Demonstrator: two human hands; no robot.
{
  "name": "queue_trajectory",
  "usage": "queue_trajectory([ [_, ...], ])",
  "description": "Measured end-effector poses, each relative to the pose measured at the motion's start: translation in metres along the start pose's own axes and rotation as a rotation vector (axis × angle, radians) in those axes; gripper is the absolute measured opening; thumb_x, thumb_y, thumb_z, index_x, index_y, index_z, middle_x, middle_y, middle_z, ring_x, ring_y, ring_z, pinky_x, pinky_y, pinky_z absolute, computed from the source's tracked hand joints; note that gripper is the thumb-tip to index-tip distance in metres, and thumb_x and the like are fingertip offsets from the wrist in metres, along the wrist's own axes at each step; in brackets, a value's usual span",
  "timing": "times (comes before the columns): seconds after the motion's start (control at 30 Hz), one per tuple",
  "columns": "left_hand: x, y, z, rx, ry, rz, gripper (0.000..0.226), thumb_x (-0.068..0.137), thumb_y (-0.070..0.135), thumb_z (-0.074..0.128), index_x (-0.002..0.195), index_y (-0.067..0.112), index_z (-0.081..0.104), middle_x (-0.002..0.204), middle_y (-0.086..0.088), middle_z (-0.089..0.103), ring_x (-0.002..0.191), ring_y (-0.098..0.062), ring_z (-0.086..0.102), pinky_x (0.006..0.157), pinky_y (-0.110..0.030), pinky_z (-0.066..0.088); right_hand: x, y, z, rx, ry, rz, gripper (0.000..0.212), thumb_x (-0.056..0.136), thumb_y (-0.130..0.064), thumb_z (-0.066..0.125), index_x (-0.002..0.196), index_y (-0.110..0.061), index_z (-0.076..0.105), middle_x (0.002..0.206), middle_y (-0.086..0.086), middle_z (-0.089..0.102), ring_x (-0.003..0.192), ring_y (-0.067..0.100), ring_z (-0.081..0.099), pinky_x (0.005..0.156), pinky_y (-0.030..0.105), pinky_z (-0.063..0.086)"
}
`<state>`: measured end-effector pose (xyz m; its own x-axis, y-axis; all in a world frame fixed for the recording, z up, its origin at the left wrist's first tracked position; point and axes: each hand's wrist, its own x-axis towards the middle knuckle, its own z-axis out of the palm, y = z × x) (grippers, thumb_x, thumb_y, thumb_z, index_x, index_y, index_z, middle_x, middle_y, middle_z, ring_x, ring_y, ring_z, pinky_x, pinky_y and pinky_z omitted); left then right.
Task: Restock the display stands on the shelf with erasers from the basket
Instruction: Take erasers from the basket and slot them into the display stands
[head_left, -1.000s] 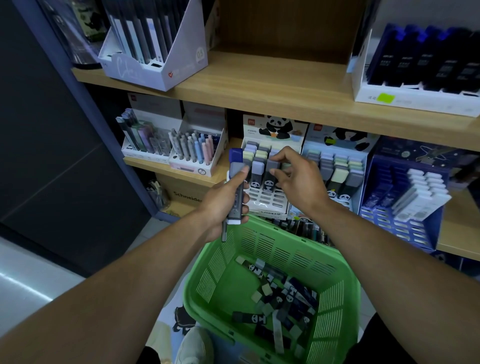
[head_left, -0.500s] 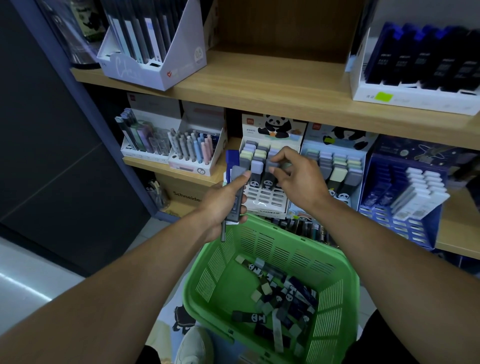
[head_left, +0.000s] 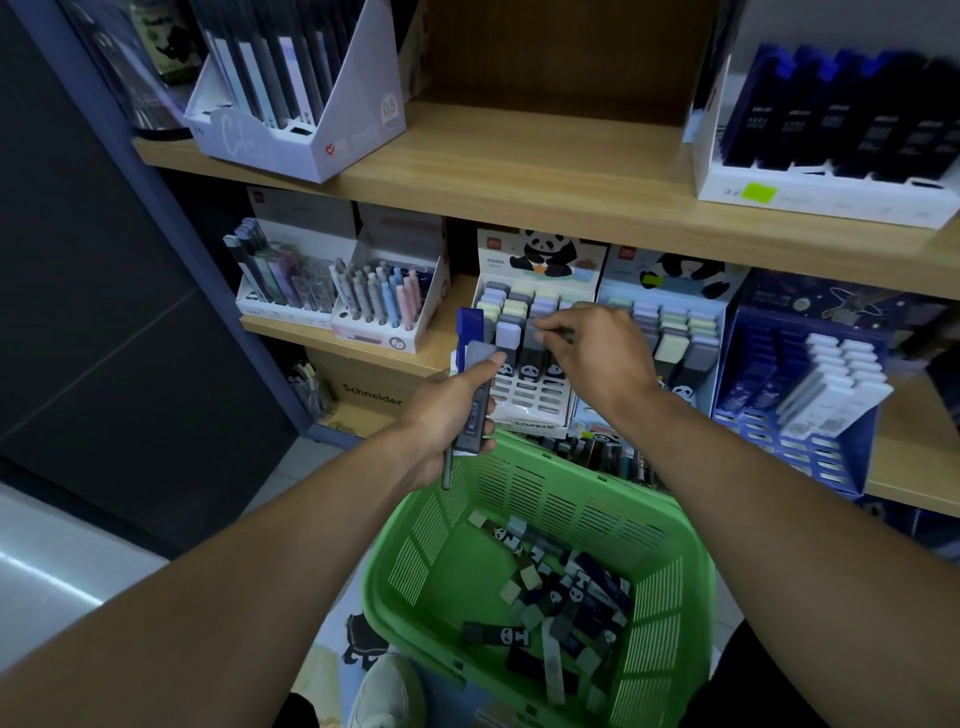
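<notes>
Head: hands (right blurred) hide panda stand | basket below

a green plastic basket with slotted walls sits at lower centre of the frame, its floor strewn with loose erasers in dark panda-print sleeves, lying flat at all angles toward its right side. just above it at mid-frame, two panda-topped display stands sit side by side on the wooden shelf: the left stand has pastel-tipped erasers upright in its upper rows and bare slots along the front, and the right stand holds similar rows. a few more erasers, grey and blue, stand bunched upright left of the left stand.
</notes>
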<state>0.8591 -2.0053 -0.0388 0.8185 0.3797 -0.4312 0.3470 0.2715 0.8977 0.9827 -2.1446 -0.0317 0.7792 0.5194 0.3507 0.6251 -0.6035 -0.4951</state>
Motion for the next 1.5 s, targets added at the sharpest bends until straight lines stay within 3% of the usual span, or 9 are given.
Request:
queue_trajectory([
  [0.37,0.000,-0.004,0.005,0.008,0.017,0.015,0.034,0.086,0.043,0.075,0.096,0.014,0.063,0.068,0.000,0.056,0.051,-0.012,0.054,0.053,-0.029,0.054,-0.002,-0.003,-0.001,-0.164,-0.048,-0.030,0.026,0.099,-0.024,0.059,0.123,-0.027,0.070,0.119,-0.003,0.071,0.102,0.017,0.067,0.088,0.033,0.055],
  [0.47,0.001,-0.004,0.004,0.021,0.013,0.015,0.034,0.084,0.044,0.076,0.096,0.015,0.063,0.069,-0.001,0.057,0.052,-0.012,0.055,0.055,-0.030,0.055,-0.004,-0.013,-0.005,0.105,-0.074,0.068,0.020,0.097,-0.033,0.063,0.111,-0.025,0.074,0.098,-0.006,0.073,0.081,0.009,0.066,0.082,0.027,0.054],
  [0.57,0.001,-0.004,0.004,0.036,-0.034,0.025,0.035,0.082,0.043,0.078,0.096,0.014,0.063,0.072,-0.002,0.059,0.054,-0.013,0.057,0.053,-0.029,0.053,-0.012,-0.028,-0.011,0.606,-0.338,0.303,0.026,0.096,-0.039,0.064,0.102,-0.016,0.072,0.079,0.000,0.070,0.057,0.015,0.066,0.064,0.036,0.062],
  [0.77,-0.003,-0.007,0.009,0.091,-0.092,0.027,0.036,0.080,0.032,0.082,0.102,0.009,0.065,0.064,0.002,0.063,0.053,-0.011,0.058,0.051,-0.027,0.053,-0.019,-0.029,-0.017,0.815,-0.634,0.526,0.030,0.090,-0.033,0.072,0.105,-0.007,0.067,0.075,0.003,0.067,0.061,0.012,0.065,0.063,0.027,0.058],
  [0.93,-0.007,-0.007,0.012,0.117,-0.137,0.099,0.032,0.079,0.036,0.080,0.098,0.015,0.065,0.070,0.001,0.065,0.059,-0.014,0.061,0.057,-0.029,0.056,-0.019,-0.027,-0.025,0.868,-0.636,0.550,0.024,0.093,-0.030,0.069,0.100,-0.008,0.063,0.072,0.006,0.064,0.058,0.012,0.063,0.060,0.027,0.056],
  [1.03,-0.009,-0.007,0.016,0.124,-0.168,0.101,0.053,0.075,0.044,0.079,0.111,0.010,0.060,0.078,-0.003,0.066,0.061,-0.015,0.063,0.057,-0.030,0.055,-0.019,-0.026,-0.031,0.873,-0.633,0.539,0.020,0.096,-0.028,0.067,0.099,-0.009,0.060,0.073,0.008,0.064,0.059,0.013,0.062,0.059,0.027,0.056],
  [1.17,-0.010,-0.006,0.018,0.154,-0.191,0.108,0.053,0.082,0.045,0.075,0.120,0.012,0.057,0.081,-0.005,0.065,0.062,-0.015,0.063,0.058,-0.030,0.054,-0.021,-0.021,-0.040,0.819,-0.662,0.505,0.016,0.098,-0.026,0.064,0.101,-0.011,0.063,0.075,0.004,0.062,0.059,0.013,0.060,0.057,0.026,0.054],
  [1.33,-0.005,-0.007,0.021,0.212,-0.113,0.079,0.106,0.066,0.085,0.064,0.144,0.016,0.045,0.103,-0.014,0.073,0.083,-0.026,0.071,0.072,-0.042,0.061,-0.026,-0.011,-0.046,0.798,-0.694,0.519,0.015,0.099,-0.024,0.062,0.105,-0.011,0.066,0.074,0.005,0.061,0.061,0.014,0.059,0.062,0.028,0.055],
  [1.5,-0.005,-0.006,0.025,0.081,0.021,0.034,0.081,0.089,0.054,0.067,0.149,0.009,0.036,0.065,-0.003,0.070,0.052,-0.014,0.062,0.052,-0.030,0.055,-0.026,0.002,-0.052,0.839,-0.640,0.558,0.014,0.098,-0.015,0.062,0.110,-0.009,0.066,0.072,0.006,0.063,0.062,0.015,0.060,0.062,0.029,0.056],
])
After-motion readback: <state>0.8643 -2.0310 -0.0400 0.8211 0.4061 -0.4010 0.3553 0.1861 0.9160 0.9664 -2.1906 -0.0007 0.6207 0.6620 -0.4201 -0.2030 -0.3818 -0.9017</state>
